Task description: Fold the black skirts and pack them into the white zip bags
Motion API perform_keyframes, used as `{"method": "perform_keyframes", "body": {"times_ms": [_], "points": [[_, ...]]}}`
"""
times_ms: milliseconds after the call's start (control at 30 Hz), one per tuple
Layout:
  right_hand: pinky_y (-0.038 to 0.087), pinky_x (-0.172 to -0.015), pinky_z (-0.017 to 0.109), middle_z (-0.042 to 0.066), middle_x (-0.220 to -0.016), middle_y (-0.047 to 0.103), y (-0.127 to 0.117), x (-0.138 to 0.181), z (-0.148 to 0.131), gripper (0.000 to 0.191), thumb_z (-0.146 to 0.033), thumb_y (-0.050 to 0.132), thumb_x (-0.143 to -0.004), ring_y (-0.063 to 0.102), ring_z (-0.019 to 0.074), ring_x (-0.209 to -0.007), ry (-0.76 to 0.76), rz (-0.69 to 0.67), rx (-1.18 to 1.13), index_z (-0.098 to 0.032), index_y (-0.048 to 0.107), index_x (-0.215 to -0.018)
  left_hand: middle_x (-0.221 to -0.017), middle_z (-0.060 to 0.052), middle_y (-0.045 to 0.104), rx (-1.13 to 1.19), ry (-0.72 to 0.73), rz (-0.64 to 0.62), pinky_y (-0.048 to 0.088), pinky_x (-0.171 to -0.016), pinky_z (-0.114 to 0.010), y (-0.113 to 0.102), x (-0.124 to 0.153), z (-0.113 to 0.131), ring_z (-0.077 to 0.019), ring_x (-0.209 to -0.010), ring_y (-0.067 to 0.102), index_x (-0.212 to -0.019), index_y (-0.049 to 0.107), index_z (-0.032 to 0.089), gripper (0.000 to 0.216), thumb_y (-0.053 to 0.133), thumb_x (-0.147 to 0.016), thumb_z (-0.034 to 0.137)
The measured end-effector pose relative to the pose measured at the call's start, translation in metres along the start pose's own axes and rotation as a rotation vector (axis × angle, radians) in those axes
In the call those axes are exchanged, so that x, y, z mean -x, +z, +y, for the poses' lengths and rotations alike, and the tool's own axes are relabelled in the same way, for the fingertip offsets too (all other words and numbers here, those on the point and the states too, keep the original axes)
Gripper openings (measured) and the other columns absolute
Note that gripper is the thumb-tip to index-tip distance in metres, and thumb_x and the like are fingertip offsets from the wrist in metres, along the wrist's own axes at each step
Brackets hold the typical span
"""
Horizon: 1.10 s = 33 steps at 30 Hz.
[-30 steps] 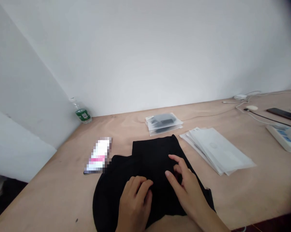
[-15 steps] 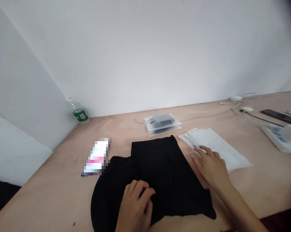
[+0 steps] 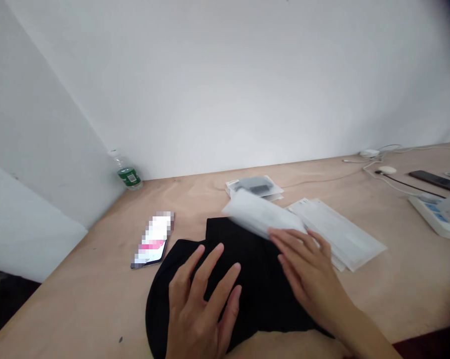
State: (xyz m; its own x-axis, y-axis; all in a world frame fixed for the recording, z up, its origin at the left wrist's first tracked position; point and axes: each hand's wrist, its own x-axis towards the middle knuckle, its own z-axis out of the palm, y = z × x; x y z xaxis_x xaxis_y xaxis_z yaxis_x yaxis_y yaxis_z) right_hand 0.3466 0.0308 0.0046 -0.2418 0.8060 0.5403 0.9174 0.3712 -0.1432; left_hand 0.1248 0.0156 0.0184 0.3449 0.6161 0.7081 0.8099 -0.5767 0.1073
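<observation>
Black cloth (image 3: pixel 262 286) beneath 2 hands (image 3: pixel 200 314); white pouch (image 3: pixel 262 210) in right.

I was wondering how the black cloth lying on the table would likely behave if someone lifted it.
The black cloth would probably droop rather than hold its shape, since it lies flat with the soft look of fabric. It is likely light for its spread, as it looks thin along its edges. Lying so flat, it seems unlikely to roll.

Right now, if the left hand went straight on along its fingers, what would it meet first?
Over the black cloth, the left hand would probably first meet the white bag held by the right hand; depth is unclear, it might pass underneath.
</observation>
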Motion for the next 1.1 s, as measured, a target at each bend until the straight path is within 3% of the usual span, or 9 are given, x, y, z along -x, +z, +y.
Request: {"method": "perform_keyframes", "body": {"times_ms": [100, 200, 333, 433, 533, 600, 833, 933, 1100], "points": [[0.016, -0.105, 0.051, -0.002, -0.13, 0.052, -0.002, -0.006, -0.02, 0.055, -0.003, 0.04, -0.078, 0.04, 0.0219, -0.121, -0.209, -0.078, -0.123, -0.025, 0.042, -0.128, -0.135, -0.004, 0.046, -0.156, 0.026, -0.095, 0.031, -0.093, -0.058, 0.001, -0.003, -0.005, -0.037, -0.127, 0.031, -0.108, 0.059, 0.029, 0.029, 0.057, -0.08, 0.026], [0.015, -0.105, 0.052, -0.001, -0.128, 0.053, 0.004, -0.008, -0.025, 0.057, 0.0, 0.037, -0.076, 0.038, 0.0221, -0.123, -0.247, -0.108, -0.187, -0.025, 0.043, -0.128, -0.128, -0.001, 0.054, -0.179, -0.022, -0.184, 0.037, -0.091, -0.055, 0.008, 0.004, -0.014, -0.0329, -0.123, 0.04, -0.107, 0.06, 0.026, 0.025, 0.05, -0.084, 0.027], [0.038, -0.093, 0.044, 0.006, -0.12, 0.057, 0.016, -0.008, -0.023, 0.034, -0.016, 0.04, -0.084, 0.048, 0.0228, -0.114, 0.153, 0.157, -0.341, -0.024, 0.051, -0.115, -0.122, -0.003, 0.059, -0.109, -0.188, -0.113, 0.047, -0.088, -0.045, 0.019, 0.013, -0.02, -0.0253, -0.12, 0.046, -0.116, 0.054, 0.02, 0.03, 0.042, -0.088, 0.023], [0.048, -0.072, 0.038, 0.009, -0.102, 0.062, 0.028, -0.01, -0.021, 0.036, -0.038, 0.044, -0.084, 0.06, 0.0239, -0.089, 0.519, 0.035, -0.369, -0.02, 0.049, -0.115, -0.127, -0.004, 0.055, -0.058, -0.313, -0.04, 0.049, -0.089, -0.04, 0.023, 0.014, -0.018, -0.0217, -0.117, 0.05, -0.121, 0.051, 0.021, 0.034, 0.041, -0.088, 0.021], [0.046, -0.07, 0.041, 0.011, -0.089, 0.063, 0.041, -0.016, -0.019, 0.048, -0.053, 0.042, -0.081, 0.061, 0.027, -0.082, 0.547, -0.255, -0.291, -0.016, 0.056, -0.109, -0.128, -0.003, 0.054, -0.004, -0.365, -0.009, 0.051, -0.085, -0.035, 0.029, 0.015, -0.016, -0.0196, -0.113, 0.054, -0.123, 0.05, 0.023, 0.038, 0.04, -0.087, 0.015], [0.045, -0.072, 0.041, 0.012, -0.088, 0.061, 0.049, -0.02, -0.019, 0.047, -0.055, 0.041, -0.081, 0.06, 0.028, -0.085, 0.521, -0.314, -0.272, -0.016, 0.061, -0.097, -0.128, -0.003, 0.054, 0.023, -0.373, -0.002, 0.052, -0.084, -0.033, 0.033, 0.016, -0.016, -0.0191, -0.113, 0.054, -0.125, 0.048, 0.023, 0.042, 0.039, -0.086, 0.011], [0.044, -0.075, 0.036, 0.005, -0.095, 0.06, 0.053, -0.03, -0.026, 0.032, -0.046, 0.056, -0.075, 0.06, 0.0241, -0.091, 0.565, -0.325, -0.637, -0.023, 0.051, -0.096, -0.129, -0.005, 0.053, 0.081, -0.392, 0.003, 0.05, -0.089, -0.035, 0.04, 0.017, -0.02, -0.0195, -0.115, 0.052, -0.127, 0.045, 0.023, 0.046, 0.037, -0.085, 0.008], [0.045, -0.077, 0.038, 0.003, -0.088, 0.061, 0.05, -0.032, -0.032, 0.032, -0.04, 0.06, -0.071, 0.059, 0.0241, -0.093, 0.698, -0.309, -0.864, -0.025, 0.046, -0.095, -0.13, -0.005, 0.052, 0.084, -0.392, 0.013, 0.047, -0.093, -0.037, 0.04, 0.015, -0.021, -0.0198, -0.119, 0.048, -0.128, 0.045, 0.023, 0.047, 0.037, -0.084, 0.008], [0.051, -0.072, 0.037, 0.001, -0.089, 0.06, 0.039, -0.022, -0.034, 0.049, -0.03, 0.066, -0.065, 0.063, 0.0212, -0.081, 0.952, -0.077, -1.291, -0.026, 0.041, -0.107, -0.131, -0.004, 0.051, 0.089, -0.403, 0.034, 0.045, -0.096, -0.04, 0.038, 0.009, -0.021, -0.0204, -0.121, 0.045, -0.127, 0.045, 0.025, 0.049, 0.038, -0.083, 0.007]]}}
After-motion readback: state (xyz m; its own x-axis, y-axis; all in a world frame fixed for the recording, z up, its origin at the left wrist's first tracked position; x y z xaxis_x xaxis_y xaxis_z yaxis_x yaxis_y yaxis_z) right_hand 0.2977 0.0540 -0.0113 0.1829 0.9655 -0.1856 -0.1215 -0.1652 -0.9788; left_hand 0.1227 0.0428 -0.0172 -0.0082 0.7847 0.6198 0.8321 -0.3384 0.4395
